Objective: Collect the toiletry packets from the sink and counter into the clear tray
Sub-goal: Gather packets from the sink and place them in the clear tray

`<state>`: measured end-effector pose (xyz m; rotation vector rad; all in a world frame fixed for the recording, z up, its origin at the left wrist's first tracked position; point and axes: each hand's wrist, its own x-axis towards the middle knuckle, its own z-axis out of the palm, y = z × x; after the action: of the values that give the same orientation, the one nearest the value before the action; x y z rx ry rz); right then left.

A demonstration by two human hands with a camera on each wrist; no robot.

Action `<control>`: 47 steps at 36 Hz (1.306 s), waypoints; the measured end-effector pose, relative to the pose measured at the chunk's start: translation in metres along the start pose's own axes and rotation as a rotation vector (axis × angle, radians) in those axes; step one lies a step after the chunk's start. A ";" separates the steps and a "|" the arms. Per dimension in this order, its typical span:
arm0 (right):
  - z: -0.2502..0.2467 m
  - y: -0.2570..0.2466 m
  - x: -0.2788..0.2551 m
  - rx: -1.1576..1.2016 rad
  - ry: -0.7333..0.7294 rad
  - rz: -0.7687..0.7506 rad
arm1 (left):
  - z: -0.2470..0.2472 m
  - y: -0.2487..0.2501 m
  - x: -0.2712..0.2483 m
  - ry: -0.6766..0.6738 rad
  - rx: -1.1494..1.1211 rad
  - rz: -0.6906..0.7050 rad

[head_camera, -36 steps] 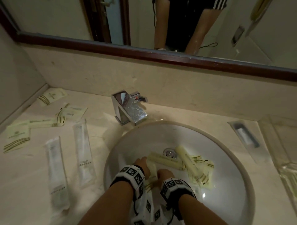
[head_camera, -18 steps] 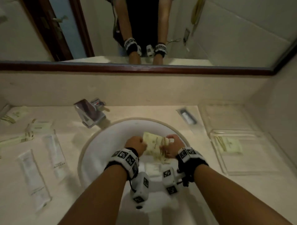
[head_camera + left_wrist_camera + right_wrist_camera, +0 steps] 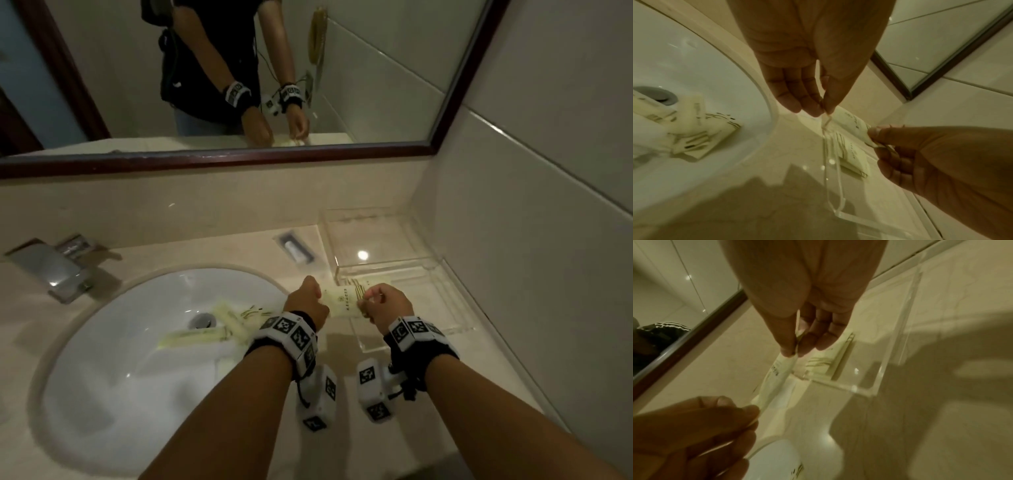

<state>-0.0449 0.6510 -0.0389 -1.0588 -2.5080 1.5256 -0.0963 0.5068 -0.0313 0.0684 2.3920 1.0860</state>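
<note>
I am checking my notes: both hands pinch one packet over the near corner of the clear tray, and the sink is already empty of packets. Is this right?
Not quite: the sink is not empty. The head view shows several packets by its drain. Otherwise correct: left hand and right hand pinch one packet over the clear tray.

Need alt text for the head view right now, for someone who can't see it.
Both hands, left hand and right hand, pinch a toiletry packet above the near-left corner of the clear tray. More packets lie in the white sink.
</note>
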 end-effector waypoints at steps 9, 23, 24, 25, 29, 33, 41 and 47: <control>-0.040 0.021 0.037 -0.091 0.071 -0.079 | 0.047 0.036 0.021 -0.032 0.153 0.139; -0.036 0.050 0.087 -0.219 0.009 -0.112 | 0.078 0.046 0.066 -0.010 0.338 0.108; -0.035 0.052 0.089 -0.241 -0.004 -0.119 | 0.079 0.045 0.067 -0.005 0.349 0.107; -0.034 0.054 0.091 -0.270 -0.020 -0.127 | 0.080 0.044 0.067 0.004 0.361 0.110; -0.031 0.056 0.095 -0.406 -0.055 -0.160 | 0.081 0.044 0.067 0.016 0.394 0.108; -0.031 0.055 0.096 -0.544 -0.038 -0.132 | 0.079 0.046 0.065 -0.018 0.424 0.092; -0.041 0.026 0.088 -0.596 -0.110 -0.108 | 0.060 0.044 0.059 -0.079 0.391 0.111; -0.030 -0.010 0.062 -0.429 -0.170 -0.186 | 0.027 0.048 0.038 -0.083 0.419 0.059</control>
<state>-0.0873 0.7058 -0.0347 -0.7170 -3.0397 1.0989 -0.1239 0.5672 -0.0280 0.3233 2.5142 0.5768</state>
